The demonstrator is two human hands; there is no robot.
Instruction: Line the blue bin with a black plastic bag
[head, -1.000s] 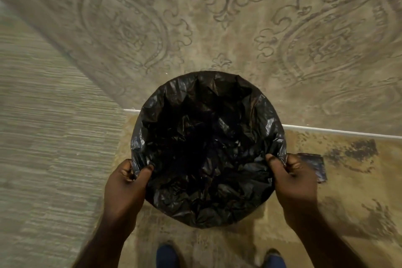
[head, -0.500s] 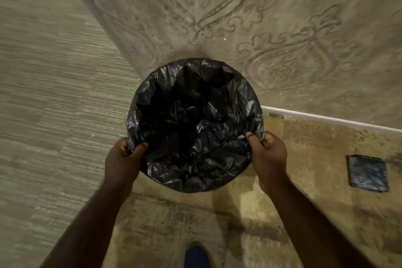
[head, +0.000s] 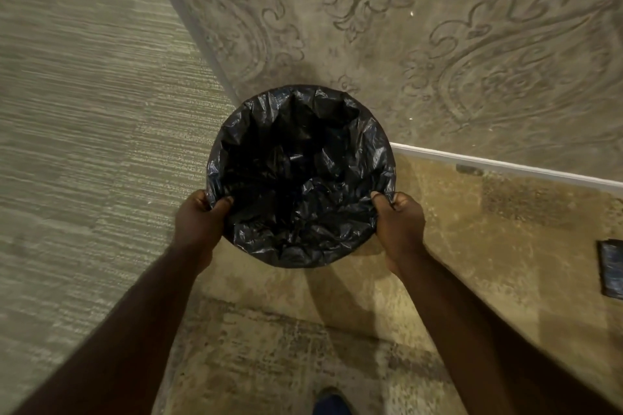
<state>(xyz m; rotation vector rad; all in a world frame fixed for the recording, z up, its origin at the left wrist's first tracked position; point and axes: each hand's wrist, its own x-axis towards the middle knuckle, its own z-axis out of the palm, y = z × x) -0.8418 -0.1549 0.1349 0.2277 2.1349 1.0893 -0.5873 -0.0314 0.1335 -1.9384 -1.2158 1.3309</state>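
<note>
A round bin stands in the corner where two walls meet, seen from above. A crinkled black plastic bag [head: 300,178] covers its inside and folds over the whole rim, so none of the bin's blue shows. My left hand [head: 199,219] grips the lined rim at its near left, thumb inside. My right hand [head: 399,222] grips the near right of the rim the same way. Both arms reach forward, almost straight.
A patterned beige wall [head: 438,44] rises behind the bin and a striped wall [head: 84,111] to its left. A white skirting strip [head: 505,165] runs right. A dark flat square [head: 612,268] lies on the worn floor at the right edge. My shoe tip [head: 332,403] shows below.
The bin sits farther from me, deeper in the corner, with both hands still on its rim. My arms have stretched out and the view has shifted right.
</note>
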